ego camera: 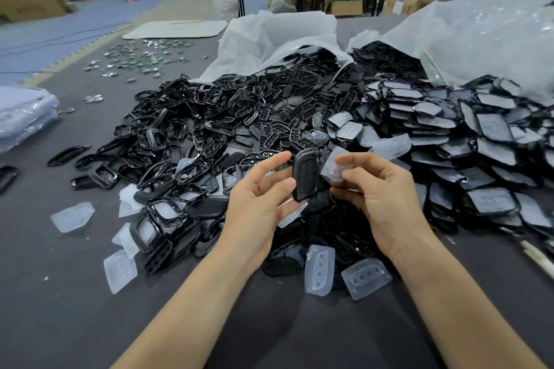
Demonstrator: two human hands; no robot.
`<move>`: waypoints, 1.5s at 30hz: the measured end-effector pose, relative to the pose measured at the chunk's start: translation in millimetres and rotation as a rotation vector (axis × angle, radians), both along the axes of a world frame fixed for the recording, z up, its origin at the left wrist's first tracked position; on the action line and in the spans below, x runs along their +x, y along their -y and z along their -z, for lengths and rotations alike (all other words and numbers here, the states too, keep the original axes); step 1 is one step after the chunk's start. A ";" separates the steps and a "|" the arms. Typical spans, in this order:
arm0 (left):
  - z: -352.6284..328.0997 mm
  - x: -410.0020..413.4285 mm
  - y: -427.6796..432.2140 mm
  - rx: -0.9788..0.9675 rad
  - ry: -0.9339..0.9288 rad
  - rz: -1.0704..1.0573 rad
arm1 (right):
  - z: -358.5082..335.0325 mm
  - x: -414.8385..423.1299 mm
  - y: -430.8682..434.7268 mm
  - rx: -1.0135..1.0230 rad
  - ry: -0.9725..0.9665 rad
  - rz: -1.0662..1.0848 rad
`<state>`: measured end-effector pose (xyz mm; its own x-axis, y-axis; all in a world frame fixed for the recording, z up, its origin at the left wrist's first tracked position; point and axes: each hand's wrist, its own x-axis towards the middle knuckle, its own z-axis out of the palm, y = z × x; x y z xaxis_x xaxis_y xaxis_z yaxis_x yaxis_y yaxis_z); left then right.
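mid-assembly: the left hand (257, 204) pinches a black fob shell (305, 175) upright over the near pile of parts (209, 141). the right hand (380, 195) pinches a clear rubber pad (334, 169) just right of it (seemingly touching). next, the pad probably needs lining up and pressing into the shell.
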<state>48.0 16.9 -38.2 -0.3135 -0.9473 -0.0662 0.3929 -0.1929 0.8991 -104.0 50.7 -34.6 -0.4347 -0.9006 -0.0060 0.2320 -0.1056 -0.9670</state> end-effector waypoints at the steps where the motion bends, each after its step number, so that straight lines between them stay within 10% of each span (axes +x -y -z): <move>1: 0.3 -0.1 -0.3 -0.005 0.007 0.001 | 0.2 -0.5 0.1 0.000 0.006 0.006; 32: 0.8 -3.5 -6.0 -0.124 0.108 0.028 | -6.1 1.1 -3.8 0.087 -0.025 -0.043; 45: 1.0 -4.8 -7.5 -0.118 0.057 0.029 | -14.2 3.4 -11.7 0.157 -0.028 -0.383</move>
